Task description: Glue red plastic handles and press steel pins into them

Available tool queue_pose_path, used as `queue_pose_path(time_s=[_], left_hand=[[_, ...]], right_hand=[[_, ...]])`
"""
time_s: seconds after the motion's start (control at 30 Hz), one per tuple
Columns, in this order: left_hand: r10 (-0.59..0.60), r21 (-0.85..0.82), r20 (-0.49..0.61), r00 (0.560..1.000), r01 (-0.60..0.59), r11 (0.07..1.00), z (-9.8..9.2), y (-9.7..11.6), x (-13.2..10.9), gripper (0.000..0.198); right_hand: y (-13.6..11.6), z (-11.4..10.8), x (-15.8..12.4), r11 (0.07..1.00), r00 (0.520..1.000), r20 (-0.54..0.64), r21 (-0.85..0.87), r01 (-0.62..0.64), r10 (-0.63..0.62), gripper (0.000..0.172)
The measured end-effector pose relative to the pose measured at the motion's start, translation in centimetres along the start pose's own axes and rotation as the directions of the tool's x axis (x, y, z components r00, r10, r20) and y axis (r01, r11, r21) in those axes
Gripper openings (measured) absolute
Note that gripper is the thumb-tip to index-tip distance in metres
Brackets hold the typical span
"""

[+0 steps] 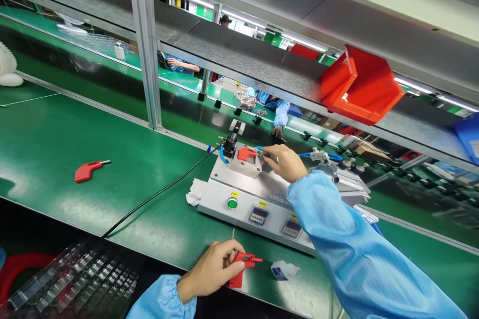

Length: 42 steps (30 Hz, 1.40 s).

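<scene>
Here, left grip [209,270] closed, around red casing [236,280]

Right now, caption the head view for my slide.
Left hand holds a red part; right hand at a silver bench machine.

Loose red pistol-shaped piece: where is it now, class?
In the head view, the loose red pistol-shaped piece lies at left on the green bench, left of the black cable and metal post.

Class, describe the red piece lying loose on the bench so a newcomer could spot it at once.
Find the metal post at the back of the green bench. Left of it and nearer the camera lies a red pistol-shaped piece. Unlike the red-tipped part in the left hand, it ends in a silvery rod.
</scene>
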<state>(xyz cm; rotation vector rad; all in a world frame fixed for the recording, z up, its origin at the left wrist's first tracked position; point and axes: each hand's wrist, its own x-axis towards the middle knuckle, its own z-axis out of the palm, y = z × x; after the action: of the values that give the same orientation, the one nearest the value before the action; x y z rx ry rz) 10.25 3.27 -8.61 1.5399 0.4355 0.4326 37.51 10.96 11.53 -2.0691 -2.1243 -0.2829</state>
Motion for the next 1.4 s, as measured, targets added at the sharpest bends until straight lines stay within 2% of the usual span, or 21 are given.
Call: queue_pose_path(time_s=[0.1,0.2,0.3,0.43,0.6,0.67,0.73,0.83,0.93,1.0,1.07,1.13,1.2,1.3,1.4], left_hand=[[0.001,0.000,-0.002,1.000,-0.001,1.000,-0.1,0.0,0.0,0.019],[-0.006,0.011,-0.013,1.000,0.007,1.000,-0.1,0.0,0.0,0.018],[-0.012,-0.002,-0.016,1.000,0.012,1.000,0.0,-0.1,0.0,0.017],[0.010,-0.024,-0.034,0.999,-0.011,1.000,0.1,-0.3,0.1,0.019],[0.023,-0.040,-0.053,0.998,-0.025,0.999,0.4,-1.1,0.1,0.024],[0.022,-0.061,-0.066,0.998,-0.026,0.998,0.6,-1.5,0.1,0.028],[0.008,-0.094,-0.078,0.997,-0.015,0.995,0.7,-2.1,0.2,0.035],[-0.045,-0.167,-0.072,0.996,0.032,0.985,0.7,-2.6,0.2,0.047],[-0.070,-0.215,-0.083,0.994,0.051,0.975,0.0,-2.1,0.1,0.053],[-0.032,-0.208,-0.145,0.989,0.001,0.978,-1.2,-0.4,0.4,0.052],[0.054,-0.153,-0.230,0.972,-0.091,0.984,-3.0,2.3,1.2,0.046],[0.173,-0.034,-0.300,0.938,-0.192,0.981,-5.0,5.9,2.8,0.038],[0.301,0.157,-0.335,0.893,-0.262,0.952,-7.1,9.7,5.2,0.031],[0.415,0.528,-0.303,0.858,-0.212,0.823,-9.2,14.6,9.5,0.024],[0.427,0.769,-0.279,0.860,-0.066,0.636,-9.8,17.3,13.3,0.028]], right_hand=[[-0.8,0.1,0.5,0.999,0.999,-0.037,0.013,0.029,-0.028,0.030],[-2.4,0.6,1.6,0.997,0.997,0.014,-0.025,0.073,-0.073,0.021],[-3.9,1.3,2.9,0.995,0.998,0.063,-0.092,0.029,-0.024,0.016],[-4.5,1.8,4.0,0.994,0.998,0.067,-0.108,0.002,0.005,0.009],[-4.3,0.0,4.3,0.995,1.000,-0.007,-0.095,-0.005,0.004,0.006],[-4.1,-1.4,3.6,0.998,0.996,-0.088,-0.065,-0.023,0.017,0.011],[-3.7,-2.6,1.8,1.000,0.992,-0.122,0.018,0.020,-0.018,0.012],[-2.9,-3.3,-2.5,0.988,0.994,-0.057,0.117,0.097,-0.090,0.007],[-1.8,-2.5,-7.2,0.995,0.998,0.011,0.079,0.057,-0.058,0.008],[-0.9,-1.6,-9.7,0.998,0.999,0.033,0.062,0.024,-0.026,0.008],[-0.1,-0.7,-11.3,0.997,0.999,0.032,0.081,-0.001,-0.001,0.009],[0.5,-0.1,-12.2,0.991,1.000,-0.003,0.129,-0.021,0.022,0.011],[0.8,0.2,-12.8,0.984,0.998,-0.053,0.175,-0.026,0.036,0.017],[0.9,0.2,-14.0,0.977,0.993,-0.119,0.211,-0.001,0.027,0.023],[0.9,0.1,-15.8,0.972,0.988,-0.156,0.234,0.037,0.000,0.025]])
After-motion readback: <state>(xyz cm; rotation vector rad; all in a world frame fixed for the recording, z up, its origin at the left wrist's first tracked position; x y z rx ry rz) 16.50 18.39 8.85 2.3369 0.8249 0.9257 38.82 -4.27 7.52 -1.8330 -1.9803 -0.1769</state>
